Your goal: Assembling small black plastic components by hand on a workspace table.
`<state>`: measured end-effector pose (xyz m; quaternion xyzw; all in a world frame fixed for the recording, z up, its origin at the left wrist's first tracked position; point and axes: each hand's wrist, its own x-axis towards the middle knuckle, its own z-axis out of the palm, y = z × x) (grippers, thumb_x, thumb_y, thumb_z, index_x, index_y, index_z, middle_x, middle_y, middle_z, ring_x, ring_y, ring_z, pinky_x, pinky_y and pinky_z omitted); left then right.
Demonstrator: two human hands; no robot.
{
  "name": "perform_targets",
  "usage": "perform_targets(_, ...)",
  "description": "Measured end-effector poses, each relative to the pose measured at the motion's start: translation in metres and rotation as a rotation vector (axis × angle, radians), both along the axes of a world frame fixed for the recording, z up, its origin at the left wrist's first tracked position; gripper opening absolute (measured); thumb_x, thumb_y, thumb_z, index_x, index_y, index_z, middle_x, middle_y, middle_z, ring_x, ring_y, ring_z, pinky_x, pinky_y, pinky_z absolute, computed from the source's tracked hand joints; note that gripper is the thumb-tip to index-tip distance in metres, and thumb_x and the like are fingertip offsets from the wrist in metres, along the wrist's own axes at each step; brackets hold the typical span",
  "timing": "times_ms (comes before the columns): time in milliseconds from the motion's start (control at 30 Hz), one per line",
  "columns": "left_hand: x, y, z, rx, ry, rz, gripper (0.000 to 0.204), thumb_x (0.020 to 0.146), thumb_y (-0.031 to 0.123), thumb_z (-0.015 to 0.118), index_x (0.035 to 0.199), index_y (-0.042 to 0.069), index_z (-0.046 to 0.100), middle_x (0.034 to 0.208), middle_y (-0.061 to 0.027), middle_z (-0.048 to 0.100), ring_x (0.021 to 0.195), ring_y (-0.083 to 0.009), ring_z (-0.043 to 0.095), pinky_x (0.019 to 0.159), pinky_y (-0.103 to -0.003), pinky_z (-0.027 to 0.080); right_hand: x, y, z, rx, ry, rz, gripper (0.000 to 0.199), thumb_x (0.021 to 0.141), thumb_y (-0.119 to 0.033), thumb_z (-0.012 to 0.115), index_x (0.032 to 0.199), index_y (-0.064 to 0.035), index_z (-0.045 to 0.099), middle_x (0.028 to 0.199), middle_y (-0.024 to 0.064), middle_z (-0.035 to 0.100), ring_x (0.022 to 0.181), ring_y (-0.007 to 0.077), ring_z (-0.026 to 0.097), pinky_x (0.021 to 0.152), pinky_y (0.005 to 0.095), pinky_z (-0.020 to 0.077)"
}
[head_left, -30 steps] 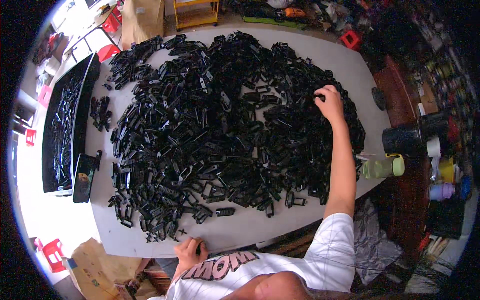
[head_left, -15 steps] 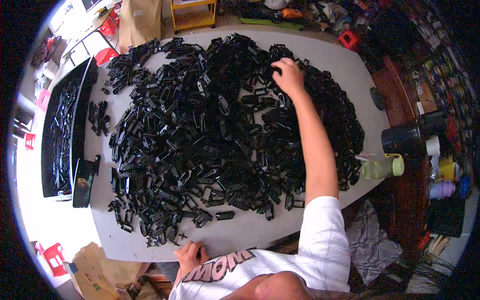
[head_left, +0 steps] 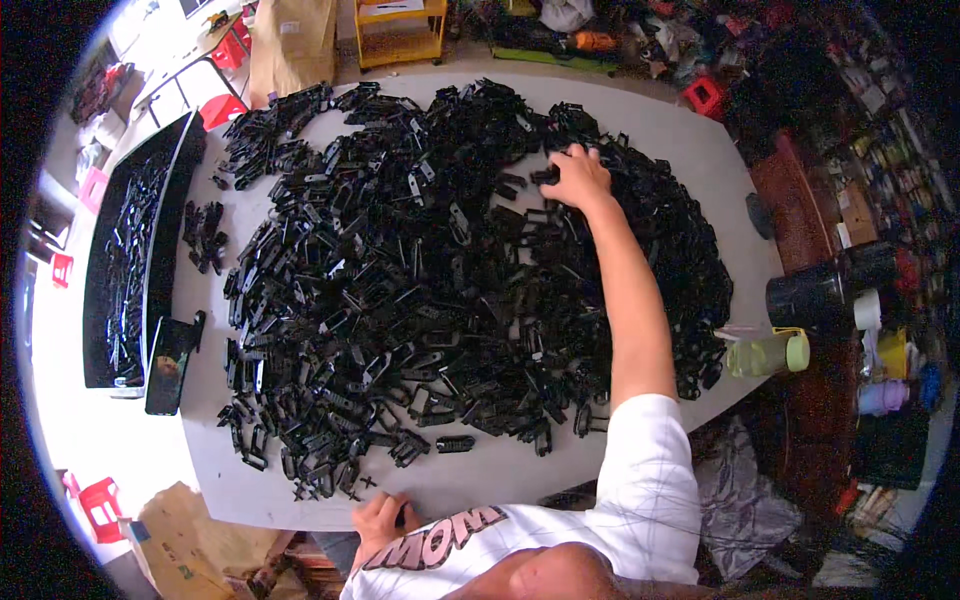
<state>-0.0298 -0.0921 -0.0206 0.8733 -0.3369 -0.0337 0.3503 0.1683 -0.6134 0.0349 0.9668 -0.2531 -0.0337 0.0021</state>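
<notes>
Black slotted plastic parts [head_left: 400,290] in a big heap, spread over most of the pale table [head_left: 480,492], bare strips showing around the rim. Near to far, places by the table. Left hand [head_left: 380,520]: at the table's near edge, left of its middle, fingers curled; something dark shows at the palm, cannot tell if it's held. Small black cross-shaped piece [head_left: 367,481] just beyond that hand, near the heap's near fringe. One ribbed black part [head_left: 455,444] lies apart on the table's near strip. Smartphone [head_left: 168,367] at the table's left edge, nearer half. Pale green bottle [head_left: 768,353], yellow strap, at the table's right edge. Long black bin [head_left: 165,240] along the table's left side, more black parts inside. Small cluster of parts [head_left: 206,237] on the table between bin and heap. Right hand [head_left: 578,178]: over the heap in the table's far half, right of middle, fingers bent and spread, dark part by thumb and forefinger; cannot tell if gripped. Red stool [head_left: 703,95] beyond the table's far right corner. Brown bag [head_left: 290,45] and yellow cart [head_left: 400,45] beyond its far edge, towards the left.
</notes>
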Motion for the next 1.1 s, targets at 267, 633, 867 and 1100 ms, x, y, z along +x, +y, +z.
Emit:
perform_targets(267,0.003,-0.003,0.000,-0.060,0.038,0.000,0.017,0.062,0.005,0.065,0.077,0.009,0.060,0.059,-0.0079,0.049,0.044,-0.0259,0.051,0.039,-0.036,0.039,-0.072,-0.037,0.010,0.171,-0.370,0.013,0.040,0.064,-0.026,0.068,0.099,-0.0101,0.057,0.102,0.0118,0.051,0.095,0.0300,0.052,0.080,0.0406,0.0450)
perform_targets(633,0.001,0.002,-0.006,-0.017,-0.066,-0.031,0.015,0.063,0.009,0.065,0.077,0.012,0.060,0.057,-0.0055,0.047,0.040,-0.0238,0.047,0.036,-0.035,0.035,-0.139,-0.082,0.005,0.086,-0.576,-0.122,0.026,0.073,-0.016,0.067,0.097,-0.0075,0.062,0.095,0.0095,0.057,0.088,0.0250,0.057,0.078,0.0364,0.0462)
perform_targets(867,-0.002,0.004,-0.010,0.023,-0.030,0.001,0.018,0.063,0.011,0.066,0.080,0.012,0.060,0.059,-0.0047,0.048,0.042,-0.0231,0.047,0.038,-0.036,0.035,-0.167,-0.092,-0.001,0.166,-0.580,-0.230,0.022,0.071,-0.011,0.066,0.093,-0.0051,0.065,0.098,0.0124,0.060,0.095,0.0280,0.056,0.084,0.0367,0.0449)
perform_targets(1100,0.002,0.000,-0.010,-0.015,-0.021,0.005,0.019,0.063,0.010,0.065,0.081,0.013,0.060,0.059,-0.0043,0.048,0.044,-0.0232,0.047,0.039,-0.036,0.033,-0.163,-0.077,0.014,-0.015,-0.683,-0.183,0.019,0.072,-0.005,0.060,0.090,-0.0035,0.065,0.096,0.0114,0.062,0.098,0.0290,0.055,0.086,0.0391,0.0437)
